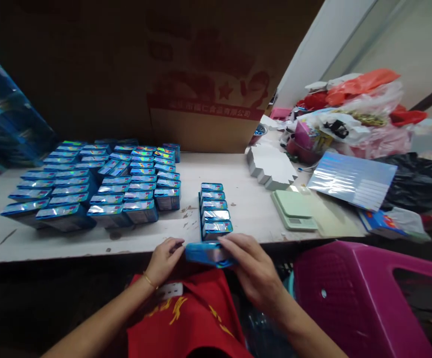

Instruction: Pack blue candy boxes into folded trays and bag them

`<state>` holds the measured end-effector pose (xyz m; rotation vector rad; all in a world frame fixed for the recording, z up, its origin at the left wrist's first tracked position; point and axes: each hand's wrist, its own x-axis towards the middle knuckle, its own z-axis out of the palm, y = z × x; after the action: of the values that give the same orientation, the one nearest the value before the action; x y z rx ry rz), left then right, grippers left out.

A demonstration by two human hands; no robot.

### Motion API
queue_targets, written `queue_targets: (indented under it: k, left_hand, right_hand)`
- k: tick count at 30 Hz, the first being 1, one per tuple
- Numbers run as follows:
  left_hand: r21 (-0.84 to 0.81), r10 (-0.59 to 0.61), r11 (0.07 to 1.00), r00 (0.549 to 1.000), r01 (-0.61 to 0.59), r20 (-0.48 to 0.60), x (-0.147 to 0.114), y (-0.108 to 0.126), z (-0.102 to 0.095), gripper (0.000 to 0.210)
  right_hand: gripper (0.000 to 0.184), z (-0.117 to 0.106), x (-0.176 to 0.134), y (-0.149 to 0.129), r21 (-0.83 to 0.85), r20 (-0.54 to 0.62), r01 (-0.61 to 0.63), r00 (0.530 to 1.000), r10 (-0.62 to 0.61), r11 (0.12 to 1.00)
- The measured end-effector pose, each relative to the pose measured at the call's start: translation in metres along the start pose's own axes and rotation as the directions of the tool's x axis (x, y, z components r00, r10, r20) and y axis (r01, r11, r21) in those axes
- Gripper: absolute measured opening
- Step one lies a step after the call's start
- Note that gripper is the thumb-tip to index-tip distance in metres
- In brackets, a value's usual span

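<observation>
The right hand [255, 273] grips a blue box [206, 252] with its thumb and fingers. The box lies on its long side in the air, just off the near edge of the table [238, 171], and looks a bit blurry. The left hand [165, 259] is near the left end of the box. Its fingers are bent, with a gap between thumb and finger. I cannot tell if it touches the box. A thin gold band [150, 280] is on the left wrist.

Just past the held box, five blue boxes stand in a row [216, 215], going from near to far. On the left of the table is a big group of blue boxes [107, 199], in rows. Two of them lean near the middle.

At the far side stands a big brown carton [208, 124] with red print. On the right are a pale green scale [295, 205], a pile of white card [273, 165] and a shiny sheet [352, 180]. Behind them is a heap of bags [368, 109]. A pink stool [335, 293] is near, on the right. The person wears a red apron [186, 325] with yellow marks.
</observation>
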<state>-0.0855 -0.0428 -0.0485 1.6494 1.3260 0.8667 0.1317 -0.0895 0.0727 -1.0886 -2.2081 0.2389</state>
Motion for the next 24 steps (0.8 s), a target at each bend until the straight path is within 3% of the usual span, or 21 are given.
queue_targets:
  k: [2, 5, 9, 15, 17, 19, 20, 22, 23, 24]
  left_hand:
    - [0.069, 0.037, 0.997, 0.997, -0.042, 0.069, 0.001, 0.004, 0.002, 0.024]
    - [0.116, 0.076, 0.989, 0.988, -0.092, 0.131, 0.002, 0.009, 0.008, 0.024]
    - [0.118, 0.085, 0.988, 0.985, -0.103, 0.153, 0.002, 0.011, 0.011, 0.024]
    - [0.04, 0.041, 0.998, 0.999, -0.041, 0.02, 0.009, 0.012, 0.012, 0.031]
    - [-0.014, 0.034, 0.999, 0.999, -0.035, -0.019, 0.016, 0.014, 0.013, 0.034]
    - [-0.073, 0.008, 0.997, 0.999, -0.011, -0.035, 0.024, 0.017, 0.013, 0.038]
    - [-0.101, -0.013, 0.995, 0.999, 0.01, -0.034, 0.028, 0.018, 0.012, 0.039]
    - [-0.148, -0.068, 0.987, 0.997, 0.063, -0.028, 0.037, 0.023, 0.011, 0.045]
    - [-0.162, -0.094, 0.983, 0.995, 0.09, -0.022, 0.041, 0.026, 0.012, 0.048]
    - [-0.163, -0.112, 0.981, 0.994, 0.108, -0.018, 0.046, 0.03, 0.013, 0.052]
  right_hand:
    - [0.051, -0.005, -0.024, 0.019, -0.017, -0.064, -0.048, 0.997, 0.047, 0.999]
    - [0.054, 0.01, -0.042, 0.043, -0.085, -0.127, -0.045, 0.991, 0.034, 0.995]
    - [0.056, 0.033, -0.042, 0.051, -0.225, -0.005, -0.007, 1.0, 0.006, 0.974]
    - [0.055, 0.053, -0.022, 0.04, -0.402, 0.108, -0.027, 0.991, 0.076, 0.915]
    - [0.057, 0.052, -0.017, 0.04, -0.347, 0.143, -0.044, 0.985, 0.099, 0.937]
    - [0.06, 0.043, -0.016, 0.045, -0.183, 0.196, -0.073, 0.974, 0.109, 0.98]
    - [0.061, 0.035, -0.018, 0.052, -0.079, 0.186, -0.114, 0.974, 0.127, 0.99]
    - [0.055, 0.017, -0.024, 0.074, 0.092, 0.029, -0.257, 0.966, 0.256, 0.962]
    - [0.05, 0.008, -0.028, 0.09, 0.143, -0.097, -0.346, 0.927, 0.361, 0.927]
    - [0.045, -0.001, -0.033, 0.108, 0.167, -0.236, -0.443, 0.85, 0.472, 0.881]
